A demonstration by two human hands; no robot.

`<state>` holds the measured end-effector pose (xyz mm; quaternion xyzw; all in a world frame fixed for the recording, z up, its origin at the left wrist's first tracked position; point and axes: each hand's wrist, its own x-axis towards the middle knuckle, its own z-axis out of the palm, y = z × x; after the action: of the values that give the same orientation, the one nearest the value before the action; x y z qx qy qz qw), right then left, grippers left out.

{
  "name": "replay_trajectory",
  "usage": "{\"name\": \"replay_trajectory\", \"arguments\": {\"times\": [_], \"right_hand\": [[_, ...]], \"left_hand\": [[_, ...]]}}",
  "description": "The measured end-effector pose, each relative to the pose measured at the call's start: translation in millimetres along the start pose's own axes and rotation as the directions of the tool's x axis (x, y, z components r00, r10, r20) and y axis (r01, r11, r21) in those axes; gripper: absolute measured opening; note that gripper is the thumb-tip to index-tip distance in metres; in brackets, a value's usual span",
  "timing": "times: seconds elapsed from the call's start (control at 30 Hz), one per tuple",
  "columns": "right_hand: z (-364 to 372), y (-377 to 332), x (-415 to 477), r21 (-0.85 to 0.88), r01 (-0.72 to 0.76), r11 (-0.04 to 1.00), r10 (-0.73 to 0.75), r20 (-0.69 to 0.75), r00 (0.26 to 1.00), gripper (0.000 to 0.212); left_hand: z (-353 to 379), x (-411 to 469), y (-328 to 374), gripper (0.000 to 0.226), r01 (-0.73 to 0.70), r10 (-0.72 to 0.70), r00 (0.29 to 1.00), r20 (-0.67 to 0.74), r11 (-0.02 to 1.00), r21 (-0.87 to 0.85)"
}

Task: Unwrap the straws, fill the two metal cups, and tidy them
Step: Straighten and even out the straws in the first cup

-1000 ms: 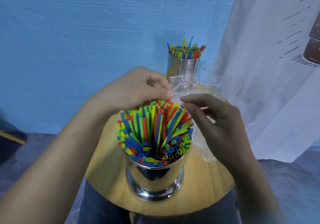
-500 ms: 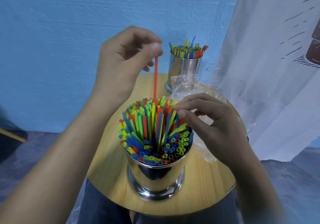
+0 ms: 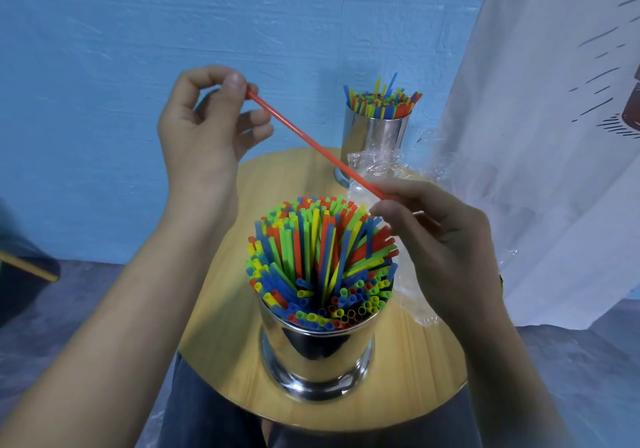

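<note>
Fingers (image 3: 236,82): left hand (image 3: 204,143) pinching straw (image 3: 311,143) high end, right hand (image 3: 446,240) pinching low end; slanted over near cup (image 3: 318,347) on bench (image 3: 214,309).

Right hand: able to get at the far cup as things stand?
Probably not right away: the right hand pinches the lower end of the red straw, whose other end the left hand holds. The path itself looks open; only crumpled plastic wrap lies before the far cup.

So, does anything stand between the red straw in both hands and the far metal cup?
Nothing visible does. The red straw, pinched by the left hand and right hand, hangs in open air before the far cup. Crumpled clear wrap lies low by its base.
</note>
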<state>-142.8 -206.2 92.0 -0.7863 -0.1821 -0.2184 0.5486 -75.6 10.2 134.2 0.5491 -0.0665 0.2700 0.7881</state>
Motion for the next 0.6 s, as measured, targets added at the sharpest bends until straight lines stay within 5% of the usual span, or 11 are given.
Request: {"name": "replay_trajectory", "arguments": {"times": [0.17, 0.3, 0.47, 0.6], "right_hand": [[-9.8, -0.9, 1.6, 0.347, -0.042, 0.937, 0.100, -0.152, 0.983, 0.013], [-16.5, -0.6, 6.2, 0.518, -0.027, 0.855, 0.178, -0.246, 0.953, 0.013], [-28.6, -3.2, 9.8, 0.547, 0.048, 0.836, 0.231, -0.429, 0.873, 0.020], [-33.6, -8.5, 8.1, 0.477, 0.027, 0.879, 0.213, -0.442, 0.871, 0.020]], "left_hand": [[-4.6, -7.0, -7.4, 0.010, 0.170, -0.187, 0.979, 0.081, 0.968, 0.183], [-6.8, -9.8, -5.3, 0.008, 0.177, -0.381, 0.867, 0.321, 0.838, 0.516], [-4.8, -12.0, 2.3, 0.017, 0.037, -0.549, 0.674, 0.495, 0.694, 0.719], [-1.3, -8.1, 4.1, 0.017, 0.036, -0.599, 0.629, 0.495, 0.659, 0.752]]}}
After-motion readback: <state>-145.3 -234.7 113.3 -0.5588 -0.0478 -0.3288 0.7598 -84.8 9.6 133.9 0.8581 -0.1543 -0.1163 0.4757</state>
